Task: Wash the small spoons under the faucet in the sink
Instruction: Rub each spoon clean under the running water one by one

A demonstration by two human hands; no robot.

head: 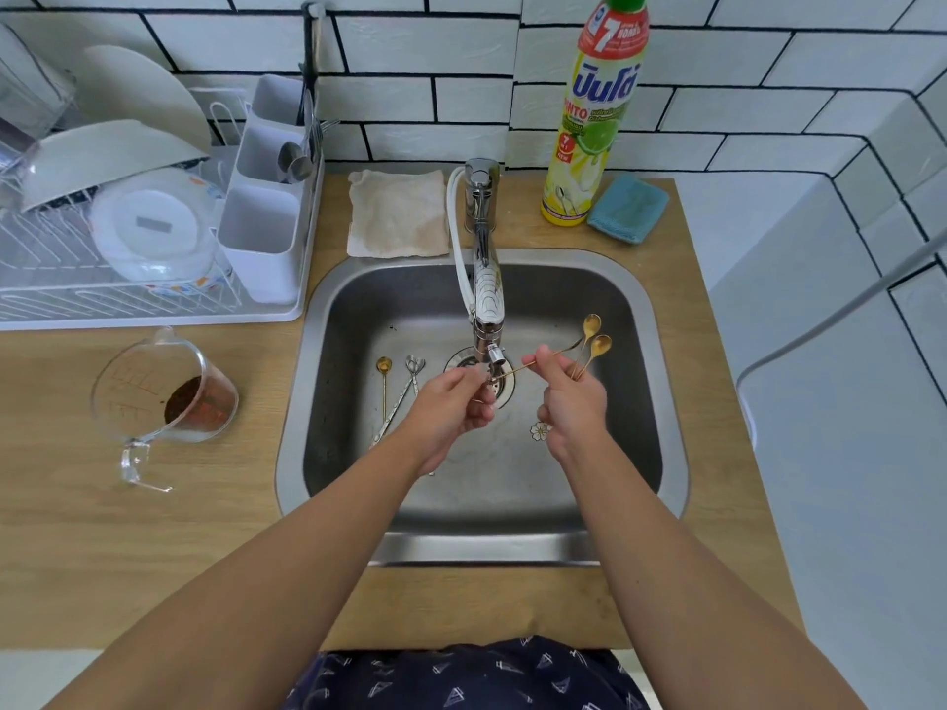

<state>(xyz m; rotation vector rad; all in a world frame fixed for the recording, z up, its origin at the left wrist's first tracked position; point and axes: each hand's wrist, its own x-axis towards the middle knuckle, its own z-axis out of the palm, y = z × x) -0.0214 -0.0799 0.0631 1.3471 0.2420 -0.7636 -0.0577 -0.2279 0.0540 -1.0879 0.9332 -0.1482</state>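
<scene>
Over the steel sink (661, 402), my right hand (571, 402) grips a bunch of small gold spoons (594, 340); two bowls stick up to the right and one handle points left toward the faucet spout (489, 320). A white flower ornament (539, 431) shows below that hand. My left hand (451, 407) pinches the end of that gold handle just under the faucet nozzle (496, 354). Running water cannot be made out. On the sink floor to the left lie another gold spoon (384, 381) and a silver spoon (405, 397) with a heart-shaped end.
A dish rack (153, 310) with plates and a cutlery holder stands at the left. A glass measuring cup (164, 397) holding brown powder sits on the wooden counter. Behind the sink are a beige cloth (397, 212), a dish-soap bottle (589, 120) and a blue sponge (628, 210).
</scene>
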